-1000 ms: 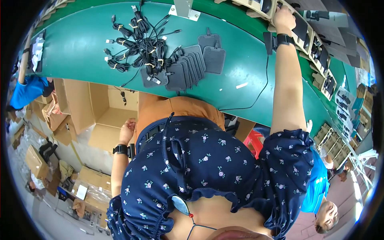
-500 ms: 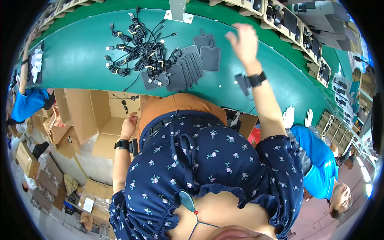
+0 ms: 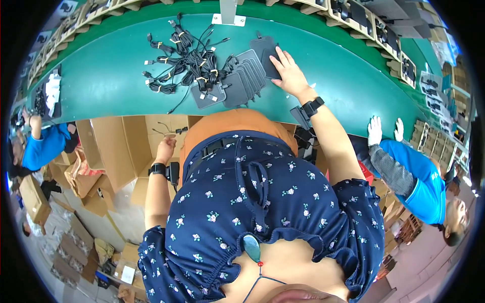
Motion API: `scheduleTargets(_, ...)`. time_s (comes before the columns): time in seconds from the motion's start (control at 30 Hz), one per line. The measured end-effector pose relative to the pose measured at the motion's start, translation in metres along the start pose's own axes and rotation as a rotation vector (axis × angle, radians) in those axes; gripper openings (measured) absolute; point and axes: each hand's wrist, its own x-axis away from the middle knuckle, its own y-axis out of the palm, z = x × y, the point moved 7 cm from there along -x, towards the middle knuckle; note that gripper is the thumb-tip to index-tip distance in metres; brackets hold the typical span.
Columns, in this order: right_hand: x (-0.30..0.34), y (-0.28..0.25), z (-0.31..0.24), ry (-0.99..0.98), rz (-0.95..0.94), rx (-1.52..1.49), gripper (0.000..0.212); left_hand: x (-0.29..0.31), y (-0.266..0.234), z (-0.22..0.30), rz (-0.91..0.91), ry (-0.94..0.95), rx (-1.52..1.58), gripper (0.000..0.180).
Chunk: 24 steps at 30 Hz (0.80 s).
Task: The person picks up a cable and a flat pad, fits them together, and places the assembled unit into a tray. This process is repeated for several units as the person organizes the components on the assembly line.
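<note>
My right hand rests with fingers spread on a dark flat pad at the far end of a fanned row of dark flat pads on the green table. A pile of bundled black cables lies just left of the pads. My left hand hangs below the table edge beside my orange waistband, over an open cardboard box. Whether it holds anything I cannot make out. Both wrists wear black bands.
A person in blue with white gloves leans on the table edge at the right. Another person in blue stands at the left. Trays of dark parts line the far side. Flattened cardboard lies on the floor at lower left.
My right arm swung from the far right trays leftward across the table and came down onto the dark pads. My left hand stayed by the box.
</note>
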Motion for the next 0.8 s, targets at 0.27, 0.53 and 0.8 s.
scheduleTargets(0.27,0.008,-0.047,0.030,0.084,0.284,-0.402,0.023,-0.017,0.011,-0.028,-0.051,-0.038,-0.054,0.022)
scheduleTargets(0.53,-0.024,-0.147,0.120,0.184,0.869,-0.585,0.020,-0.018,-0.019,0.039,0.049,-0.001,0.065,0.021)
scheduleTargets(0.8,-0.095,-0.217,0.149,0.181,0.966,-0.517,0.016,0.027,0.011,0.023,0.011,-0.084,0.053,0.019)
